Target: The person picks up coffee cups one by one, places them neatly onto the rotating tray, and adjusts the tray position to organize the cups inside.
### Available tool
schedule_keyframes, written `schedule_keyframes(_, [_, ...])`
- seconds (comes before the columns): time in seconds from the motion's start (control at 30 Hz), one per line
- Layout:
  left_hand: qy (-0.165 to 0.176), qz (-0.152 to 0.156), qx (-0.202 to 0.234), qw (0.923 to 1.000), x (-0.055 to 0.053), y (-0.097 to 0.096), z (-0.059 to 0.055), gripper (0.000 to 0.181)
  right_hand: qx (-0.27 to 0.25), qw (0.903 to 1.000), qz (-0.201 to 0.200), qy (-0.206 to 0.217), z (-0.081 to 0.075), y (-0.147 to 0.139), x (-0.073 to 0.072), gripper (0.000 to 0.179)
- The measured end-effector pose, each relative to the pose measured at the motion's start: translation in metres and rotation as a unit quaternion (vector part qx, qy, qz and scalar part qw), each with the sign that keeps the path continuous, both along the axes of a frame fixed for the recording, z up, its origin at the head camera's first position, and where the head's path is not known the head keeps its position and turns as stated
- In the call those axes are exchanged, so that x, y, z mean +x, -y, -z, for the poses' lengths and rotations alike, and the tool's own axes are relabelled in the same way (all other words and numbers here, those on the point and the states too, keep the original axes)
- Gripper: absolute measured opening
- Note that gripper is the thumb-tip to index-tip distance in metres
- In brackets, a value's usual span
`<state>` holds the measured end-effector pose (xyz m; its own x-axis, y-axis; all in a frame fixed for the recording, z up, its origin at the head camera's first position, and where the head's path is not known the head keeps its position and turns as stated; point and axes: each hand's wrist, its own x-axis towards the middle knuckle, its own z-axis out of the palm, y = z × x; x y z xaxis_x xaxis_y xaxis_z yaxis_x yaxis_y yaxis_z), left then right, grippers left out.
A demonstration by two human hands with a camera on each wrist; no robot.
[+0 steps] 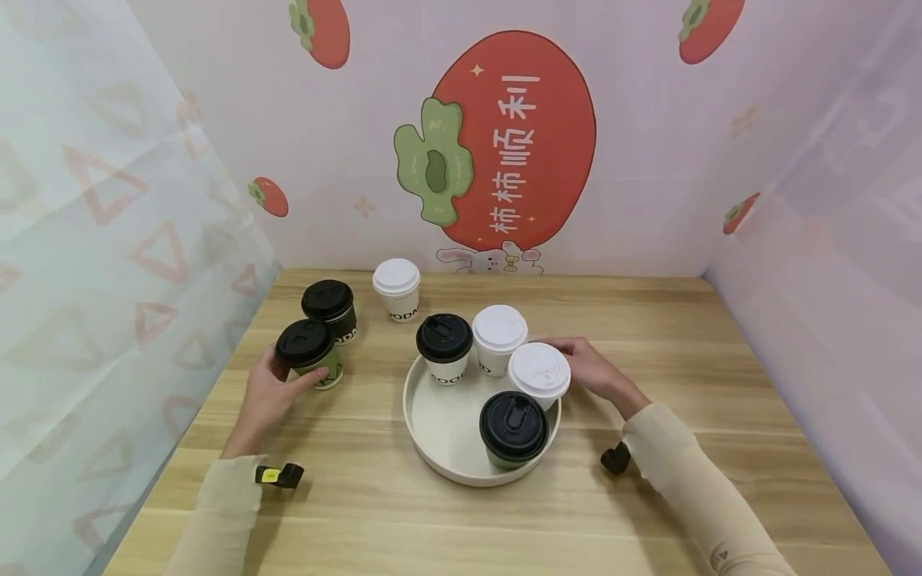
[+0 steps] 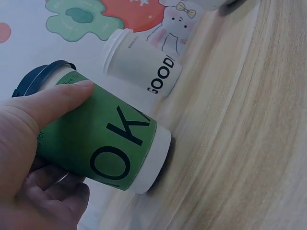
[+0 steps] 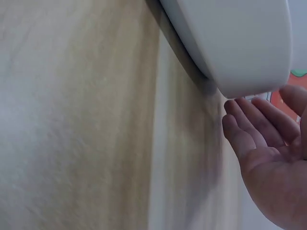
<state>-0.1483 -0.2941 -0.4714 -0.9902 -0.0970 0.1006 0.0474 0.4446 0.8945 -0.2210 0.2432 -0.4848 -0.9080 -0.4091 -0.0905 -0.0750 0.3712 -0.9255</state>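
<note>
My left hand [image 1: 268,394] grips a green-sleeved paper coffee cup [image 2: 108,134] with a black lid, thumb across the front and fingers curled behind. The cup stands upright at the table's left, its white base right at the wood. Just behind it is a dark cup [image 1: 328,301] with a black lid. My right hand [image 1: 596,373] is at the back right edge of a round cream tray [image 1: 441,436]. In the right wrist view its loosely bent fingers [image 3: 261,122] are right at the tray's wall, holding nothing; in the head view, a white-lidded cup [image 1: 540,370] partly hides the fingertips.
On the tray also stand a white cup [image 1: 448,370] with a black lid, another white-lidded cup [image 1: 499,330] and a black-lidded cup [image 1: 513,426] at the front. A further white cup [image 1: 398,290] stands at the back left. Printed cloth walls [image 1: 634,160] border the table.
</note>
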Motion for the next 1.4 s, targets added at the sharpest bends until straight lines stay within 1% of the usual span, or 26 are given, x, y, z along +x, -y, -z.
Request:
schedule_keyframes(0.1, [-0.001,-0.003,-0.004,1.0000,0.003,-0.002,-0.002,0.085,-0.017,0.9998,-0.003,-0.004,0.002,-0.001,0.004,0.038])
schedule_keyframes(0.23, [-0.010,0.003,-0.010,0.9999,0.007,-0.006,-0.006,0.081,-0.004,0.9999,0.014,-0.008,0.003,-0.005,0.014,0.038])
schedule_keyframes(0.33, [-0.018,0.012,-0.021,0.9996,0.011,-0.012,-0.012,0.079,0.014,0.9994,0.025,-0.017,0.002,-0.009,0.025,0.039])
schedule_keyframes(0.47, [-0.034,0.022,-0.039,0.9984,0.016,-0.024,-0.024,0.077,0.026,0.9985,0.044,-0.019,-0.001,-0.012,0.042,0.040])
schedule_keyframes(0.6, [-0.060,0.033,-0.039,0.9969,0.020,-0.039,-0.040,0.074,0.000,0.9984,0.056,-0.004,-0.005,-0.010,0.056,0.040])
schedule_keyframes(0.73, [-0.086,0.058,-0.019,0.9944,0.023,-0.058,-0.055,0.072,-0.021,0.9975,0.065,0.018,-0.006,-0.007,0.064,0.041])
schedule_keyframes(0.8, [-0.098,0.075,-0.012,0.9923,0.022,-0.070,-0.060,0.074,-0.024,0.9965,0.076,0.029,-0.007,-0.006,0.065,0.042])
schedule_keyframes(0.87, [-0.103,0.094,-0.003,0.9902,0.020,-0.083,-0.063,0.074,-0.021,0.9962,0.079,0.030,-0.006,-0.005,0.066,0.042])
schedule_keyframes(0.93, [-0.105,0.116,0.004,0.9878,0.018,-0.095,-0.065,0.076,-0.013,0.9962,0.083,0.025,-0.005,-0.004,0.066,0.042])
schedule_keyframes(1.03, [-0.098,0.151,0.020,0.9835,0.015,-0.114,-0.067,0.079,-0.002,0.9956,0.092,0.017,-0.003,-0.004,0.067,0.041])
schedule_keyframes(1.13, [-0.089,0.180,0.029,0.9792,0.013,-0.130,-0.066,0.083,0.008,0.9952,0.097,0.009,0.000,-0.005,0.067,0.040])
schedule_keyframes(1.2, [-0.080,0.195,0.033,0.9769,0.011,-0.139,-0.063,0.084,0.008,0.9947,0.102,0.011,0.001,-0.005,0.067,0.040])
schedule_keyframes(1.27, [-0.072,0.206,0.035,0.9753,0.010,-0.147,-0.060,0.084,0.008,0.9944,0.104,0.014,0.002,-0.005,0.067,0.040])
schedule_keyframes(1.4, [-0.057,0.212,0.042,0.9747,0.010,-0.157,-0.050,0.083,0.005,0.9947,0.101,0.018,0.003,-0.005,0.067,0.041])
